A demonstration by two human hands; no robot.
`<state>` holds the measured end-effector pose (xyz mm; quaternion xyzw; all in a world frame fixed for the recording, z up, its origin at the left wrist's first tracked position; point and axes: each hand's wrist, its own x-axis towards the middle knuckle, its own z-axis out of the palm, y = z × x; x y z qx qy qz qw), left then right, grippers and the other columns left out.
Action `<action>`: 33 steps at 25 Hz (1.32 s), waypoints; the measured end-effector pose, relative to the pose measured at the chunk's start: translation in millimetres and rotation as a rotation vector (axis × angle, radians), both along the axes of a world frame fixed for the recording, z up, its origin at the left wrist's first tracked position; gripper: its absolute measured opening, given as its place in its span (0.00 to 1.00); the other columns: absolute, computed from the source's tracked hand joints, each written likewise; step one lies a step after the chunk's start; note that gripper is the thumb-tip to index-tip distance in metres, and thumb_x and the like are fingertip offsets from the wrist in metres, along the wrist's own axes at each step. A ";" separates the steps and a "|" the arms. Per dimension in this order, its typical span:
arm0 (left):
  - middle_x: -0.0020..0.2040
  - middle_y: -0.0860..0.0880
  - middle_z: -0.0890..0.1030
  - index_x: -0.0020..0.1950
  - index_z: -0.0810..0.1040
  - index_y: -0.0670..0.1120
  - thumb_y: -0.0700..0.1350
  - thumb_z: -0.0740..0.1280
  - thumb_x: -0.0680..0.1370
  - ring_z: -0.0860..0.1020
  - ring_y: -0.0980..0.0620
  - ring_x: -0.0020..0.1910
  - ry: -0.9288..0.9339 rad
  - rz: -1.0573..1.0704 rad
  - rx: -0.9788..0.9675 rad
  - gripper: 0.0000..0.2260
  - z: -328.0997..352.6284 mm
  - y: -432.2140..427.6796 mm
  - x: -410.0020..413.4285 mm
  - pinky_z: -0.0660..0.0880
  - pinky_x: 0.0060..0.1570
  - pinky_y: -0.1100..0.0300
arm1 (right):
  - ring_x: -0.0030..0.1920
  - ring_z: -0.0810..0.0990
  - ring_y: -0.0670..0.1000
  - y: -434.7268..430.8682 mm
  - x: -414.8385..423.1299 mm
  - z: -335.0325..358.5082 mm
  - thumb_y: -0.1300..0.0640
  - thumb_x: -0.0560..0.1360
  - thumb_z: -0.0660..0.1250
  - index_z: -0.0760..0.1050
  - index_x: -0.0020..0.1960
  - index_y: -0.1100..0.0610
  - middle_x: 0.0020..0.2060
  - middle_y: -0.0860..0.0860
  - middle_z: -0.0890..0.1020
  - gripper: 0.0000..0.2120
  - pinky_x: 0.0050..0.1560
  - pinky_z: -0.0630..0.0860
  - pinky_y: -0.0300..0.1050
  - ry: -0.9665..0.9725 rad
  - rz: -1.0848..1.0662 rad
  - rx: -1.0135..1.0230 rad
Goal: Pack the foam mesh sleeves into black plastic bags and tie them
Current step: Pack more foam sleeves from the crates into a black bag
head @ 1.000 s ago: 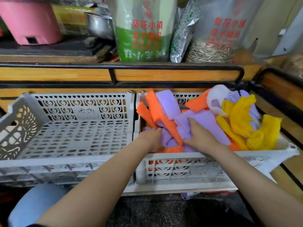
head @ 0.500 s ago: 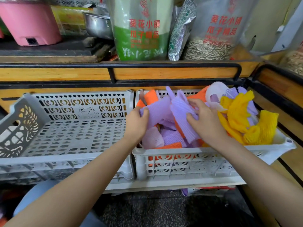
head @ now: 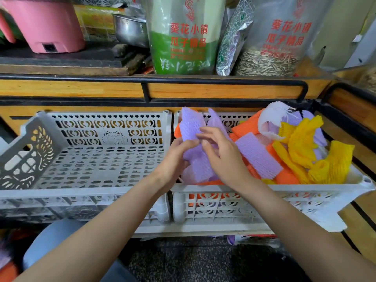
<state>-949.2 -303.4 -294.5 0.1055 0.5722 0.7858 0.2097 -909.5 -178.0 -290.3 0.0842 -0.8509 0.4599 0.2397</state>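
As the head view looks down on it, I log first a wooden shelf unit (head: pixel 105 89) of orange-toned board, edged with a black metal rail.

Item: two white plastic crates side by side on the lower level, their walls pierced with ornamental cut-outs and their floors slotted. I note the left crate (head: pixel 81 192) and, touching it, the right crate (head: pixel 305 190).

Item: on the upper level, a glossy green-and-white bag (head: pixel 183 37) with red print, a clear bag (head: pixel 280 47) showing striped seeds at its base, a smooth pink pot (head: pixel 44 23), and a dull metal bowl (head: pixel 130 31).

Item: foam mesh sleeves, soft and netted, heaped in the right crate. I count ruffled yellow ones (head: pixel 305 143) at the right, flat orange ones (head: pixel 284 176) below them, a curled white one (head: pixel 270 115) at the back, and a flat purple piece (head: pixel 256 155) in the middle.

Item: left hand (head: pixel 175 161), fingers curled round a bunch of purple sleeves (head: pixel 191 127) raised over the right crate's left end.

Item: right hand (head: pixel 221 155), fingertips pinching the same bunch near its top.
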 end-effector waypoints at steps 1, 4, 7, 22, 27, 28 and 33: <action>0.53 0.45 0.79 0.59 0.71 0.41 0.46 0.69 0.72 0.79 0.50 0.49 0.061 0.034 -0.095 0.18 0.7 -2.7 -0.1 0.74 0.38 0.63 | 0.55 0.78 0.43 1.4 0.9 1.1 0.65 0.79 0.59 0.70 0.62 0.57 0.54 0.50 0.79 0.13 0.57 0.75 0.39 -0.016 0.038 -0.029; 0.53 0.46 0.77 0.58 0.69 0.42 0.42 0.67 0.77 0.79 0.51 0.49 0.174 0.230 -0.278 0.12 -1.3 -7.4 -0.9 0.76 0.36 0.65 | 0.53 0.78 0.46 19.6 -1.1 1.1 0.66 0.78 0.60 0.70 0.61 0.58 0.53 0.50 0.78 0.13 0.54 0.73 0.33 0.005 -0.035 0.037; 0.51 0.50 0.76 0.60 0.68 0.42 0.40 0.65 0.78 0.77 0.59 0.46 0.194 0.246 -0.264 0.12 -0.7 -13.0 -1.5 0.76 0.37 0.71 | 0.63 0.72 0.55 68.2 -13.7 -18.4 0.68 0.76 0.61 0.67 0.65 0.64 0.61 0.58 0.74 0.18 0.61 0.64 0.38 -0.067 -0.315 0.298; 0.51 0.52 0.75 0.61 0.67 0.43 0.40 0.63 0.79 0.76 0.61 0.45 0.216 0.369 -0.249 0.12 5.9 -25.5 -0.7 0.75 0.36 0.73 | 0.47 0.74 0.48 80.5 -27.5 17.3 0.65 0.72 0.70 0.73 0.60 0.64 0.50 0.50 0.76 0.17 0.43 0.66 0.23 -0.026 -0.293 0.082; 0.51 0.49 0.76 0.60 0.69 0.42 0.40 0.64 0.79 0.76 0.59 0.46 0.213 0.411 -0.298 0.11 3.4 -37.2 2.3 0.75 0.36 0.72 | 0.64 0.70 0.55 61.4 -55.6 -21.1 0.54 0.70 0.73 0.69 0.67 0.59 0.64 0.56 0.73 0.28 0.61 0.65 0.38 -0.430 -0.023 0.626; 0.52 0.48 0.77 0.60 0.69 0.41 0.40 0.64 0.78 0.77 0.58 0.46 0.205 0.400 -0.294 0.12 2.5 -39.1 3.6 0.75 0.36 0.72 | 0.66 0.68 0.57 60.5 -58.2 -27.4 0.51 0.70 0.73 0.66 0.70 0.58 0.66 0.57 0.72 0.32 0.65 0.65 0.45 -0.505 -0.046 0.713; 0.52 0.50 0.76 0.61 0.68 0.44 0.41 0.64 0.78 0.76 0.59 0.47 0.154 0.380 -0.287 0.12 1.5 -51.3 8.9 0.75 0.36 0.71 | 0.59 0.68 0.58 57.8 -56.0 -23.6 0.43 0.71 0.70 0.73 0.63 0.55 0.58 0.56 0.77 0.25 0.57 0.66 0.50 -0.525 -0.169 0.981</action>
